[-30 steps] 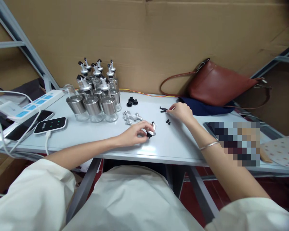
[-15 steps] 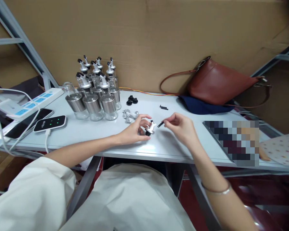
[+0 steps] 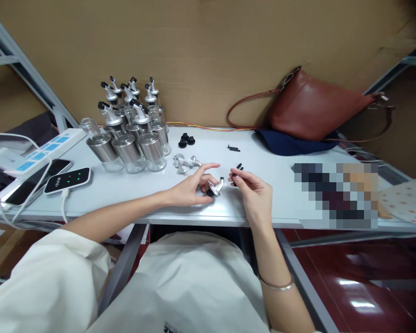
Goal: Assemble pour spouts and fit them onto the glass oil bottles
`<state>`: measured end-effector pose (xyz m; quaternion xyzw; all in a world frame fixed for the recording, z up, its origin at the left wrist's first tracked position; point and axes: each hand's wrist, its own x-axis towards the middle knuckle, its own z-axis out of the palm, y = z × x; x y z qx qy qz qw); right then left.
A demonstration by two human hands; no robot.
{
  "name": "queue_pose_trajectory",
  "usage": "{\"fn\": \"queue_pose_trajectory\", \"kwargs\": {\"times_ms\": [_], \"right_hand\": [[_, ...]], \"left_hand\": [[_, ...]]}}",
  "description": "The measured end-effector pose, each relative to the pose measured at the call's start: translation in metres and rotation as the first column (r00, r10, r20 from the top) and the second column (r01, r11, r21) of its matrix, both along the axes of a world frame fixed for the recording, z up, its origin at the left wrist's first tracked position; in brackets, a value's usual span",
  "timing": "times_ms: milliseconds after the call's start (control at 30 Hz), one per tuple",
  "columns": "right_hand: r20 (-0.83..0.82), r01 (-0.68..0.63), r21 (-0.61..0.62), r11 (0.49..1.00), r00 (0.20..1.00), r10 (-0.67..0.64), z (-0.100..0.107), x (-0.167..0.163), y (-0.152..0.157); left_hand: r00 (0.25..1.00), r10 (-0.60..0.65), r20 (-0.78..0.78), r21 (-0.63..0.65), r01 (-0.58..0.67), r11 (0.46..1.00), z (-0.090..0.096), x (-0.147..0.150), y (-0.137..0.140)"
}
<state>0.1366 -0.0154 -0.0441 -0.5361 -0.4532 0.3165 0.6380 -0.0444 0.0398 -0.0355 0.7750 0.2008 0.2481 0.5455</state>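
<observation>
My left hand [image 3: 190,188] is closed around the black base of a silver pour spout [image 3: 215,187], its index finger stretched out above. The spout is tilted, its narrow end pointing up and to the right. Just right of it, the fingertips of my right hand [image 3: 254,192] pinch a small black piece [image 3: 235,179]. More black shows by those fingers [image 3: 240,167]; whether it is the same piece I cannot tell. Several silver spout parts [image 3: 183,163] lie beyond my left hand. Black stoppers [image 3: 186,140] and thin black pieces [image 3: 233,148] lie farther back.
Several glass bottles with steel sleeves [image 3: 125,150] stand at left, most topped with spouts. A power strip [image 3: 48,150], a phone [image 3: 38,182] and a white cabled device [image 3: 67,179] lie left of them. A brown bag [image 3: 315,108] rests on dark blue cloth [image 3: 291,144] at back right.
My right hand has turned more upright and its forearm has swung inward, its fingers still pinching the black piece. In my left hand the spout has tipped further to the right.
</observation>
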Motion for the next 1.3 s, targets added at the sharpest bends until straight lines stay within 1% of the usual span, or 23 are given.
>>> {"fn": "queue_pose_trajectory", "kwargs": {"times_ms": [167, 233, 333, 400, 567, 767, 900, 1000, 1133, 1300], "right_hand": [[0.049, 0.014, -0.027, 1.0, 0.999, -0.013, 0.0012, -0.0026, 0.0003], [0.037, -0.018, -0.016, 1.0, 0.999, 0.018, 0.0016, -0.0036, 0.0004], [-0.004, -0.1, -0.004, 0.995, 0.995, 0.1, 0.0014, -0.0044, -0.0002], [0.001, -0.116, -0.009, 0.993, 0.993, 0.116, 0.001, -0.0044, -0.0012], [0.067, -0.061, -0.039, 0.997, 0.996, 0.064, 0.0021, -0.0043, -0.0045], [0.018, -0.068, -0.012, 0.998, 0.997, 0.068, 0.0029, -0.0054, -0.0044], [0.079, -0.046, -0.023, 0.999, 0.996, 0.047, 0.0038, -0.0052, -0.0043], [0.092, -0.034, -0.027, 0.999, 0.995, 0.037, 0.0048, -0.0053, -0.005], [0.096, -0.011, -0.036, 0.999, 0.995, 0.015, 0.0045, -0.0057, -0.0057], [0.076, -0.046, -0.062, 0.997, 0.996, 0.051, 0.0034, -0.0059, -0.0058]], "left_hand": [[1.0, -0.022, -0.016, 0.023, 0.022, 0.999, -0.0002, 0.0003, -0.0003], [0.999, -0.027, -0.017, 0.027, 0.028, 0.999, -0.0003, 0.0004, -0.0005], [0.999, -0.036, -0.012, 0.028, 0.036, 0.999, -0.0007, 0.0005, -0.0004], [0.999, -0.037, -0.013, 0.027, 0.038, 0.999, -0.0011, 0.0005, -0.0001], [1.0, -0.017, -0.022, 0.028, 0.018, 0.999, -0.0025, 0.0007, 0.0004], [1.0, -0.02, -0.016, 0.043, 0.021, 0.999, -0.003, 0.0007, 0.001], [0.999, -0.04, -0.023, 0.063, 0.041, 0.997, -0.0022, 0.0004, 0.0016], [0.998, -0.053, -0.031, 0.075, 0.056, 0.996, -0.0016, 0.0002, 0.0016], [0.999, -0.032, -0.041, 0.066, 0.034, 0.997, -0.0007, 0.0001, 0.001], [0.998, -0.037, -0.041, 0.073, 0.04, 0.997, -0.0008, -0.0001, 0.0018]]}}
